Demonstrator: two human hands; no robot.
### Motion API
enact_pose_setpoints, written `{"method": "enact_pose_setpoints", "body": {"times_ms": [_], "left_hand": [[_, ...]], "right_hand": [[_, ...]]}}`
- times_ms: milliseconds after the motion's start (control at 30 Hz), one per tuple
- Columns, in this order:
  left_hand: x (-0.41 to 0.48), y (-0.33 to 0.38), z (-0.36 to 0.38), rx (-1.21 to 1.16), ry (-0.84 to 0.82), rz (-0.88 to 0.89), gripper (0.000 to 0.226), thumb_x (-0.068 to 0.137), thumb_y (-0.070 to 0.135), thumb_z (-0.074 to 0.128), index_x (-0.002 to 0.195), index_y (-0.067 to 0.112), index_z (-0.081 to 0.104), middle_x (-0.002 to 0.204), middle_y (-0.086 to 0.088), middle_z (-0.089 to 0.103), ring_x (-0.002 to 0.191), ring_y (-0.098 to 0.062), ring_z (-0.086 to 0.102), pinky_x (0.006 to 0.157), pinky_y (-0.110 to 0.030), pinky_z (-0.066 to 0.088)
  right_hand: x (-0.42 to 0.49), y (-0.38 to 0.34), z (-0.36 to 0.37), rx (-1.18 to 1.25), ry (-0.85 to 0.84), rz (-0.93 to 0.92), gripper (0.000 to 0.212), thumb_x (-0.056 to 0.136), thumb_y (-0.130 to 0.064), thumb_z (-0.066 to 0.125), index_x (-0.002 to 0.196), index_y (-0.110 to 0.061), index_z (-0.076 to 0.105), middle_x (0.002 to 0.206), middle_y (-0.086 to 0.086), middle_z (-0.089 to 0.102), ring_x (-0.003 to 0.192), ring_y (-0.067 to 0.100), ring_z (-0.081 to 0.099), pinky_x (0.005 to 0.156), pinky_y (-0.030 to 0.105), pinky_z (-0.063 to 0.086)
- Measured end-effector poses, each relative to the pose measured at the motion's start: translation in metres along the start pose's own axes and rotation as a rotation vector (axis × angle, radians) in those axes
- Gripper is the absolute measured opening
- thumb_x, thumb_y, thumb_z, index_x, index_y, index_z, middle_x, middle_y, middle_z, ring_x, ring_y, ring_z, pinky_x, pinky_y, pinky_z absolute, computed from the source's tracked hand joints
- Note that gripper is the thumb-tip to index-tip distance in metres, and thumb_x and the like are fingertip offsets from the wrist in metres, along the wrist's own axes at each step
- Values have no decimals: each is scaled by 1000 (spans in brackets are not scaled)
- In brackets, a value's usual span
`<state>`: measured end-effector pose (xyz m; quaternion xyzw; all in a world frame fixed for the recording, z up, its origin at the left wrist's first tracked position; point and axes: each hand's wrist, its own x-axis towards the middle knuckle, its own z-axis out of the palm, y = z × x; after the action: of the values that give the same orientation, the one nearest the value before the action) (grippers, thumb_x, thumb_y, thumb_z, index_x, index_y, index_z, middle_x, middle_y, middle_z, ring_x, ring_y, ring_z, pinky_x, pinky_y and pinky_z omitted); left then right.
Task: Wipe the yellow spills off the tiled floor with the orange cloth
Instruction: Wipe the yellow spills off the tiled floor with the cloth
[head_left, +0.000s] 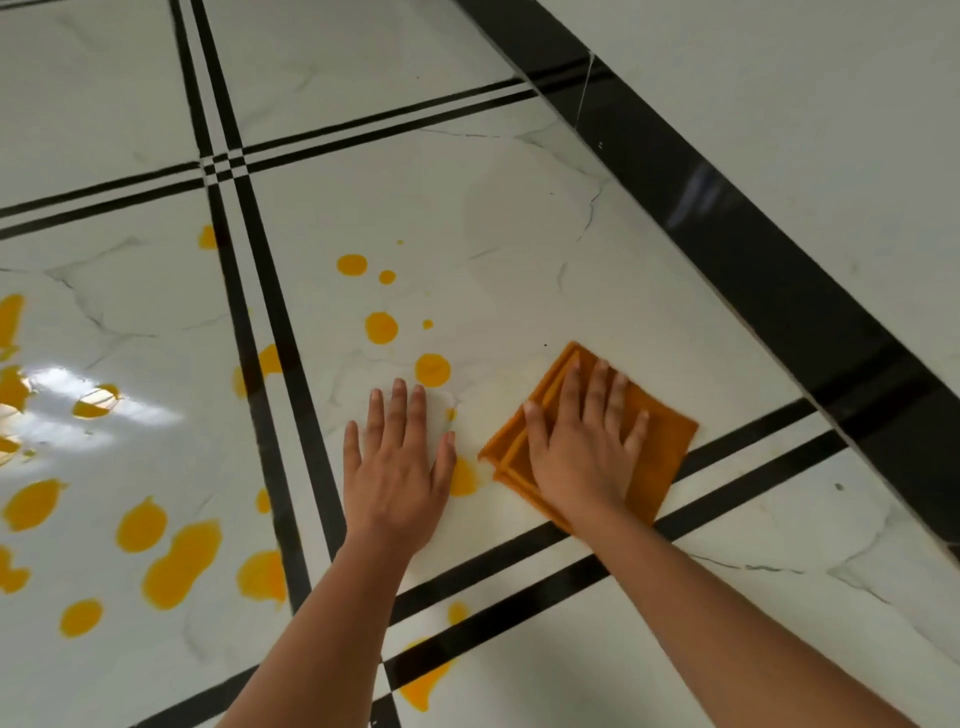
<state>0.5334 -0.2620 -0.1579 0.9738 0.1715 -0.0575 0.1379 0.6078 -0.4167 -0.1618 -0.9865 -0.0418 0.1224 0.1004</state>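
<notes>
You have nothing to read here: no text, label, brand, number or sign shows on the glossy white marble-look tiled floor (519, 218) or on the folded orange cloth (660, 441).

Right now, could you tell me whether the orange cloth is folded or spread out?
Folded: the orange cloth shows stacked layered edges along its left side, under the flat right hand.
</notes>
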Motion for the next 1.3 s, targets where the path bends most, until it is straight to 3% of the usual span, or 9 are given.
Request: {"method": "enact_pose_setpoints", "body": {"times_ms": [100,267,467,667,867,1033,1100,1200,1300], "left_hand": [[7,-5,-1,-7,-1,3,78,78,59,-13,147,23,-11,156,4,-13,141,-14,-19,114,-37,-12],[5,-17,-3,-27,-7,-24,77,76,58,-14,145,23,-14,156,3,-14,140,-13,-20,113,-35,-12],[2,-9,0,-53,7,6,69,78,57,-14,139,25,-20,155,2,-15,139,-14,-22,112,-35,-15],[4,0,5,-57,-8,42,69,78,57,-16,139,26,-23,154,4,-19,137,-11,-25,113,-34,-14],[0,-5,7,-51,0,46,76,79,58,-10,146,23,-10,154,5,-14,139,-10,-19,113,-33,-10],[-5,-1,6,-43,-4,28,77,80,58,-8,148,22,-5,157,2,-8,141,-12,-14,115,-35,-7],[-6,-2,5,-26,-11,29,78,79,58,-9,148,21,-5,157,1,-8,142,-13,-14,114,-35,-8],[-4,-3,6,-31,-9,24,78,80,59,-8,148,21,-4,157,2,-7,142,-14,-13,115,-36,-7],[-5,-5,6,-40,4,26,78,80,58,-7,148,20,-2,157,1,-6,142,-14,-12,115,-36,-7]], "right_hand": [[54,-17,-5,-57,66,-127,67,93,-58,6,150,-23,-3,159,5,-1,145,25,-8,114,53,-4],[3,22,-7,-196,32,-664,63,90,-66,10,148,-42,6,158,-8,6,145,22,1,111,57,4],[86,19,-27,-183,-8,-255,70,83,-74,10,144,-46,-10,159,0,-10,144,29,-12,110,59,-3],[22,83,-27,-308,-83,-796,65,88,-71,7,146,-46,-6,158,-6,-7,144,19,-12,113,53,-1],[78,45,-33,-238,-12,-356,69,83,-73,4,144,-45,-11,158,-6,-11,145,24,-11,113,56,-4],[3,74,-19,-278,-125,-891,63,88,-70,13,144,-48,-6,158,-8,-7,144,22,-12,112,52,-8],[28,88,-28,-335,-132,-810,65,84,-73,2,141,-49,-17,156,-10,-16,143,19,-16,114,52,-7],[64,55,-30,-233,-31,-403,70,79,-75,-7,143,-47,-17,157,-7,-14,144,23,-12,113,55,-5],[33,14,-9,-208,-11,-507,66,86,-70,8,146,-44,-4,159,-3,-4,145,27,-8,111,56,-6]]}}
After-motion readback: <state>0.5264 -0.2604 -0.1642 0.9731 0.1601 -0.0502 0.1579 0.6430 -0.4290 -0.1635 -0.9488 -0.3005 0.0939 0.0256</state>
